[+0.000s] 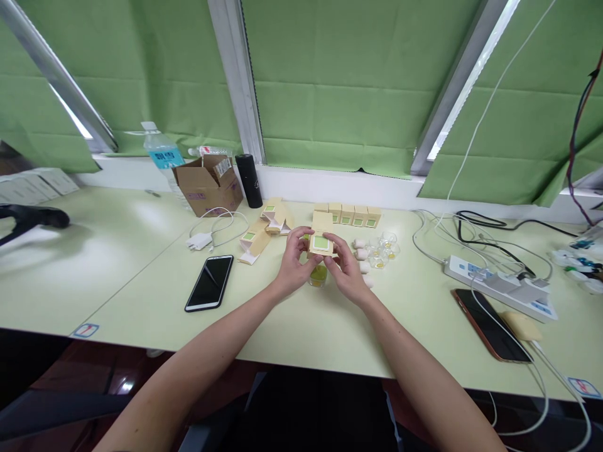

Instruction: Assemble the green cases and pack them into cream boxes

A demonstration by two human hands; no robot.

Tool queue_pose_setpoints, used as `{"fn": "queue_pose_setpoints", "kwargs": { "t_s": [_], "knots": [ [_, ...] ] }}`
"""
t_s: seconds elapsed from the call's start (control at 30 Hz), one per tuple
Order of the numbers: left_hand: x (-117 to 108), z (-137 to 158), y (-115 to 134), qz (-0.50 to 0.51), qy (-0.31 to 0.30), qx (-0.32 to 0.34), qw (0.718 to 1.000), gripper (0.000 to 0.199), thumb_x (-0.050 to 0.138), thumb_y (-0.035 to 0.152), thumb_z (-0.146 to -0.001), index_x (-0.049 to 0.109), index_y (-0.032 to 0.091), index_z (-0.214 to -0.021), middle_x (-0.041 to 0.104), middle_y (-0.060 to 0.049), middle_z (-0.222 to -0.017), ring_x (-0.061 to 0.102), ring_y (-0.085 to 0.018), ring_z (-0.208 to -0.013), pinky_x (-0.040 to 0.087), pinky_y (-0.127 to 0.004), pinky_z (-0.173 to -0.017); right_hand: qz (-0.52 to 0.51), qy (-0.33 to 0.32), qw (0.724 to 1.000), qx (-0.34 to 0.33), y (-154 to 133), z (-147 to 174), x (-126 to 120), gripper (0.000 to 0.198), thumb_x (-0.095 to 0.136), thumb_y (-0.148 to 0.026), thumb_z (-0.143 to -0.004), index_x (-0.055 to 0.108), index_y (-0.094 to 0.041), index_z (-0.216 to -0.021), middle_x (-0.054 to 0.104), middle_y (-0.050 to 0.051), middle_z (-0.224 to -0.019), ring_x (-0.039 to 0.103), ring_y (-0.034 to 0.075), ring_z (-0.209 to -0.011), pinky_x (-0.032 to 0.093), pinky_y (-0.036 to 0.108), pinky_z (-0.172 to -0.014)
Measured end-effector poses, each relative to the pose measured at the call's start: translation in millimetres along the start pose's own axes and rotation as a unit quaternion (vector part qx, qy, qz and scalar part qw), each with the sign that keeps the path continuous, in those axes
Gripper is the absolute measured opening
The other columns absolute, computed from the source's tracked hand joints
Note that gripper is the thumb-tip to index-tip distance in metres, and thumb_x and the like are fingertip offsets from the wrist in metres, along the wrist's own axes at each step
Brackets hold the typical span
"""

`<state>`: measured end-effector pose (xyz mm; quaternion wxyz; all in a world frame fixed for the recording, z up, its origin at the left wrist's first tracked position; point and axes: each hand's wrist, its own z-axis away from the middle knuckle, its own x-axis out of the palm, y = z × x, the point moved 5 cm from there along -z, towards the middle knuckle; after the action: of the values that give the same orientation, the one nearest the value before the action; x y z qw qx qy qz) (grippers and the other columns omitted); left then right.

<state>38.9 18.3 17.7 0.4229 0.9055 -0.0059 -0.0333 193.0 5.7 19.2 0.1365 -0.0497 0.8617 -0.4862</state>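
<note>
Between my two hands is a small pale-yellow carton (321, 242) with a green label window, its top flap standing up. My left hand (296, 258) grips its left side, thumb at the lower front edge. My right hand (346, 263) grips the right side the same way. Just below the carton, a small clear jar with yellow-green contents (318, 276) stands on the table, partly hidden by my thumbs. To the right lie several white caps (361, 254) and clear glass jars (378, 259). Behind stands a row of closed cartons (360, 216); opened cartons (254, 242) lie to the left.
A dark-screened phone (210, 283) and a white charger (200, 241) lie left. Behind them stand a cardboard box (210, 188), black flask (249, 182) and water bottle (162, 154). At right are a power strip (499, 287), tangled cables and another phone (490, 326).
</note>
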Motion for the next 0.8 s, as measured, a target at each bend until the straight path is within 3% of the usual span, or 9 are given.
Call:
{"fn": "queue_pose_setpoints", "kwargs": {
  "t_s": [0.13,0.43,0.8],
  "knots": [
    [-2.7,-0.5,6.5,-0.01,-0.015,0.025,1.0,0.052,0.07,0.055,-0.093,0.056,0.026,-0.133,0.041,-0.014,-0.147,0.062,-0.023,-0.111,0.055,-0.041,-0.097,-0.01,0.002,1.0,-0.001,0.2,-0.6,-1.1,0.052,0.058,-0.059,-0.102,0.049,-0.034,-0.147,0.061,0.009,-0.142,0.064,0.025,-0.121,0.056,0.042,-0.097],
    [-2.4,2.2,3.1,-0.024,0.011,0.05,0.998,0.038,0.071,0.045,-0.096,0.063,0.026,-0.128,0.041,-0.013,-0.145,0.063,-0.023,-0.116,0.059,-0.041,-0.095,-0.016,0.027,1.0,0.004,10.9,-1.0,-0.8,0.047,0.056,-0.06,-0.102,0.052,-0.033,-0.141,0.062,0.01,-0.139,0.065,0.024,-0.115,0.059,0.044,-0.096],
    [-1.3,2.1,2.8,-0.029,0.004,0.037,0.999,0.04,0.068,0.047,-0.097,0.06,0.026,-0.13,0.039,-0.013,-0.148,0.065,-0.021,-0.11,0.058,-0.043,-0.099,0.0,0.03,1.0,-0.001,5.6,-1.0,-2.0,0.048,0.054,-0.059,-0.103,0.053,-0.033,-0.143,0.06,0.01,-0.142,0.063,0.025,-0.118,0.058,0.044,-0.096]
  ]
}}
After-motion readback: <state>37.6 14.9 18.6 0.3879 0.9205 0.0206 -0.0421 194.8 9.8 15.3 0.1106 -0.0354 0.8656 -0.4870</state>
